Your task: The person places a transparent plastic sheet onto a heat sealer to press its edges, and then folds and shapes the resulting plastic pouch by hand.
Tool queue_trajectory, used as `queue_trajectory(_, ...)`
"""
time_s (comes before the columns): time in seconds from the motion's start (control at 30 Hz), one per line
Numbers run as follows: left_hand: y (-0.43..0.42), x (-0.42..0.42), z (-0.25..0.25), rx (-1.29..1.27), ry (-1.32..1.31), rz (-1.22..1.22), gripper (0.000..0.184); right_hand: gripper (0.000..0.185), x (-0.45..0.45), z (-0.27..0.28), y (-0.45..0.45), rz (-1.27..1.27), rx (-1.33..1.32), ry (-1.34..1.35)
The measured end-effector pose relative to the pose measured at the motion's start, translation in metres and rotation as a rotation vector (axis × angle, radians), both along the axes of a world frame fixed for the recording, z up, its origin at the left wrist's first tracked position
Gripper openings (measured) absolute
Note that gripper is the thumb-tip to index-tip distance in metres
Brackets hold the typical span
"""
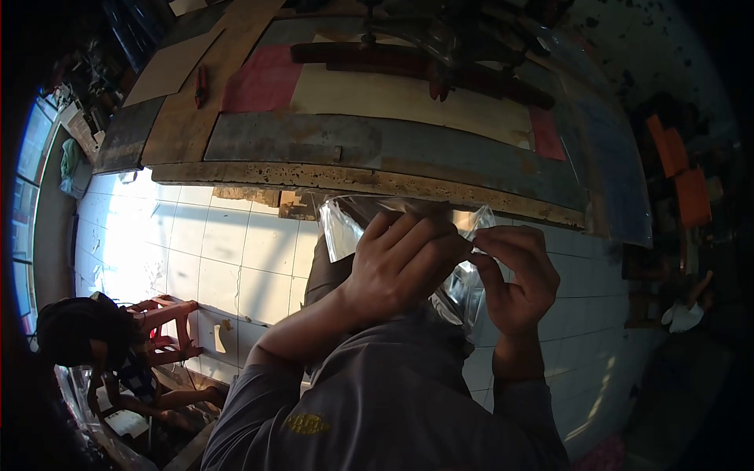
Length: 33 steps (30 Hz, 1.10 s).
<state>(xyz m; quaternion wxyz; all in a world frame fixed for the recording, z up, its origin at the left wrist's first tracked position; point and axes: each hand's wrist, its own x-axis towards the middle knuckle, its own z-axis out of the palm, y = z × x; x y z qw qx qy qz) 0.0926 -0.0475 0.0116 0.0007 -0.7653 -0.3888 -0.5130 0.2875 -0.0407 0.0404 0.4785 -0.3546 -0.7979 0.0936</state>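
Clear plastic film [342, 232] hangs in front of my body, below the front edge of the wooden workbench [369, 174]. My left hand [408, 259] is closed over the film with its fingers curled. Close beside it on the right, my right hand [514, 275] pinches with thumb and forefinger near the film's upper edge. The fingertips of both hands nearly meet. What exactly lies between the fingertips is too small to make out.
On the bench lie a yellow sheet [393, 96], a pink sheet [263, 78], a red cutter [201, 86] and a dark press bar [369, 59]. A crouching person [86, 330] is at lower left beside a red stool [169, 322]. Orange boxes [693, 196] stand right.
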Motion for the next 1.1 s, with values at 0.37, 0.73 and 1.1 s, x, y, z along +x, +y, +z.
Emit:
queue_trajectory(0.37,-0.007,-0.047,-0.029,-0.123,0.069,0.153,0.027,0.013,0.040,0.019,0.005,-0.014,-0.045,0.222)
queue_trajectory(0.73,-0.020,-0.073,-0.013,-0.185,0.274,0.097,0.029,0.020,0.087,0.026,0.015,-0.048,0.004,0.270)
queue_trajectory(1.1,0.012,-0.114,0.036,-0.188,-0.023,-0.139,0.020,0.018,0.097,0.010,0.047,-0.033,-0.282,0.441)
